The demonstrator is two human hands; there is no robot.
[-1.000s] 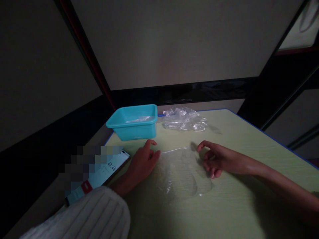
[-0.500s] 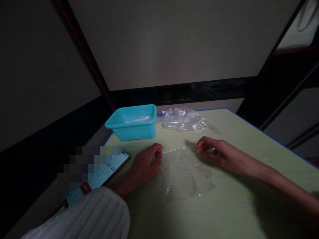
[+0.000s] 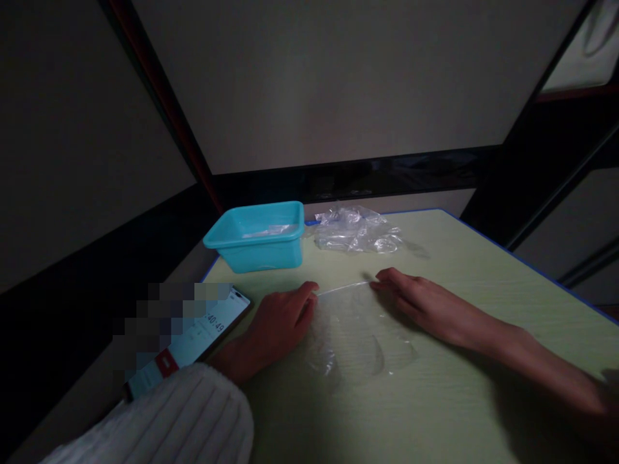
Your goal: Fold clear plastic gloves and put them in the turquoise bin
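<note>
A clear plastic bag (image 3: 355, 335) lies flat and slightly wrinkled on the table before me, its straight top edge running between my hands. My left hand (image 3: 287, 319) has thumb and fingertips closed at the left end of that edge. At the right end, my right hand (image 3: 416, 299) pinches the bag with its fingertips, palm low over the table. The film is so thin and clear that its exact folds under the fingers are hard to make out.
A turquoise plastic basket (image 3: 264, 254) with clear film inside stands at the back left. Beside it lies a crumpled heap of clear plastic bags (image 3: 358, 232). A lit phone (image 3: 207, 332) rests left of my left hand. The pale table (image 3: 464, 264) has a blue edge, near a wall panel.
My right hand has shifted slightly left and its fingers have straightened onto the bag's edge. My left thumb and fingers have closed at the left corner. The bag stays nearly in place.
</note>
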